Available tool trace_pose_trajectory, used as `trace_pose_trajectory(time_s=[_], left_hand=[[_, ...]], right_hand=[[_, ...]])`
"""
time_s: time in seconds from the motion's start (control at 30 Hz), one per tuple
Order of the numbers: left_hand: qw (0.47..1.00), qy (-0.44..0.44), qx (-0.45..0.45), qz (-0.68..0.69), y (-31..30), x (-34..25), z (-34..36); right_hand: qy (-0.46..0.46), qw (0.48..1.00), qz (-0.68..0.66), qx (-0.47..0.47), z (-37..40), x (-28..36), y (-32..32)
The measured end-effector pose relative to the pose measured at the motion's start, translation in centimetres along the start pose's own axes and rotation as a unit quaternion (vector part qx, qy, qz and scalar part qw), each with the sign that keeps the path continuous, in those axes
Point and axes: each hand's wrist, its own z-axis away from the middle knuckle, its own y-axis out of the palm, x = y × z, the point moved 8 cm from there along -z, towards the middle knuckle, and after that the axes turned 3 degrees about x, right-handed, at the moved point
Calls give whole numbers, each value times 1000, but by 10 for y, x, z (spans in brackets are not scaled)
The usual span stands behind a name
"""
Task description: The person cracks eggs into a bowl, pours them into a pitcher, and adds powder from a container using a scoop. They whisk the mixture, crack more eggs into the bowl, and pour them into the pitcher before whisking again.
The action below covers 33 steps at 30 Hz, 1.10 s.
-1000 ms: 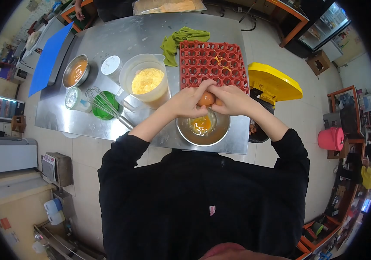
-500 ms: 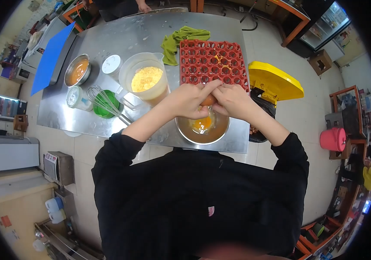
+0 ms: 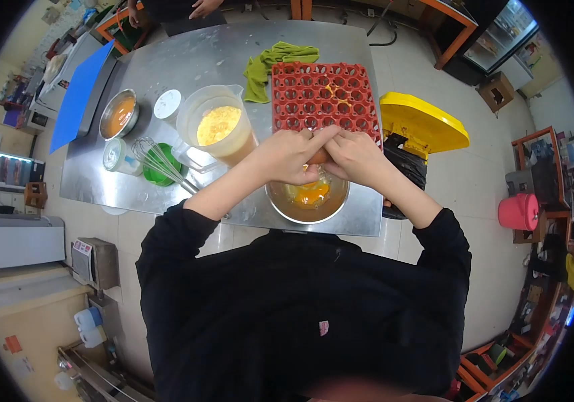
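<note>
Over a metal bowl [image 3: 333, 213], both hands meet around one brown egg [image 3: 320, 157]. My left hand [image 3: 291, 155] grips it from the left, and my right hand [image 3: 357, 157] presses in from the right with the fingertips touching. Much of the shell is hidden by the fingers. Egg yolk and clear white [image 3: 311, 194] lie in the bowl right below. Just beyond the hands is a red egg tray [image 3: 324, 97] with many hollows and some yellow egg smears.
Left of the bowl stand a pitcher [image 3: 216, 124] of frothy yellow liquid, a whisk [image 3: 166, 165] on a green bowl [image 3: 159, 175], lidded tubs and a metal bowl [image 3: 121, 115] of orange liquid. A green cloth [image 3: 260, 70] lies behind. A yellow-lidded bin [image 3: 427, 124] stands right. Another person's hand [image 3: 203, 8] shows across the table.
Yolk in the bowl has shifted and spread slightly beneath the egg. Both hands keep their hold. The other person's hand has lifted away from the table's far edge.
</note>
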Motion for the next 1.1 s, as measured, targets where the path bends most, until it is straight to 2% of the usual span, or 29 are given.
trace_pose_trajectory(time_s=[0.07,0.13,0.23,0.27,0.37,0.47,0.6,0.7,0.73,0.8,0.83,0.9,0.93,0.97,1.0,1.03,1.1], left_hand=[[998,-31,18,55,4,2,-5],[986,-62,59,145,14,-1,-20],[969,-38,48,238,47,-3,-60],[953,-27,77,292,61,-11,-78],[942,5,99,319,113,-32,-136],[931,-38,189,311,159,-57,-184],[952,-52,184,240,211,-79,-232],[955,-64,190,218,266,-77,-258],[956,-68,187,216,277,-77,-260],[962,-129,209,119,298,-76,-263],[972,-120,184,88,299,-80,-262],[967,-96,205,117,303,-87,-265],[960,-102,172,197,288,-93,-261],[946,-107,135,275,272,-100,-259],[934,-67,77,342,247,-107,-254],[934,-53,63,348,233,-109,-250],[932,-27,34,360,208,-110,-240]], right_hand=[[37,997,-52,34,3,-9,4],[118,982,-122,82,16,-28,8],[199,936,-247,152,53,-65,12],[232,922,-273,149,69,-75,1],[258,918,-276,122,129,-116,-6],[357,894,-239,127,195,-158,-1],[460,859,-199,103,260,-197,8],[487,856,-155,82,294,-225,34],[470,872,-125,58,305,-235,47],[440,896,-63,7,324,-250,67],[495,861,-114,7,327,-255,71],[598,773,-211,9,334,-261,68],[640,660,-392,-30,334,-251,71],[609,674,-409,-89,327,-250,67],[573,685,-425,-149,321,-247,62],[535,691,-440,-206,308,-238,52],[523,671,-476,-224,287,-223,39]])
